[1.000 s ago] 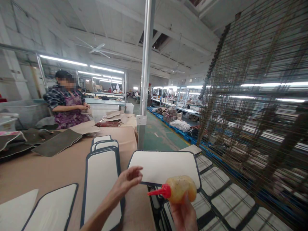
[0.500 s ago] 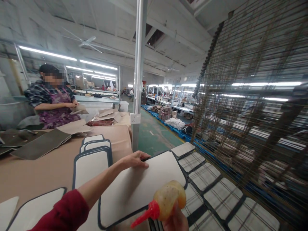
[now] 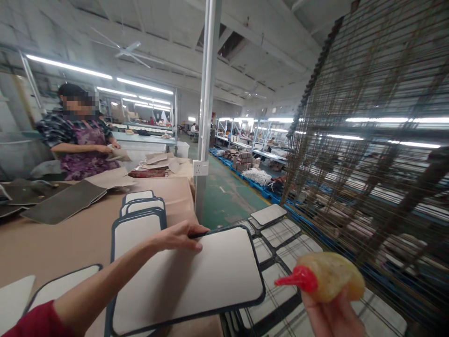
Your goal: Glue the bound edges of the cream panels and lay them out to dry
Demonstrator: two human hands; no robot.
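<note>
Pinches the far edge of a cream panel (image 3: 196,281) with dark edging in the left hand (image 3: 178,236), with thumb laid on the pale face and fingers curled behind. Wraps the right hand (image 3: 331,313) around a yellowish squeeze bottle (image 3: 333,274), held apart from the panel on its right, with red nozzle (image 3: 305,279) pointing left. Slants the panel partly across the stacked panels (image 3: 138,229) on the table (image 3: 77,245) and partly out past the table's right edge; cannot tell resting from hovering at the near left corner. Seems partway through a run of like pieces, judging by the laid-out panels (image 3: 268,215) at lower right, crossed in places by wires, and by the stack and loose panels (image 3: 65,283) on the table. Cannot tell finished pieces from unfinished ones by look alone, nor make out fresh liquid on the held face. Has open air between panel and bottle, and over the green floor (image 3: 224,196) beyond. Needs care around the metal post (image 3: 208,107) ahead of the left hand, and around the wire racks (image 3: 368,107) rising at right. Shows, farther left, dark sheets (image 3: 66,201) and a co-worker (image 3: 87,140) in plaid sleeves, handling a tan piece (image 3: 121,155).
</note>
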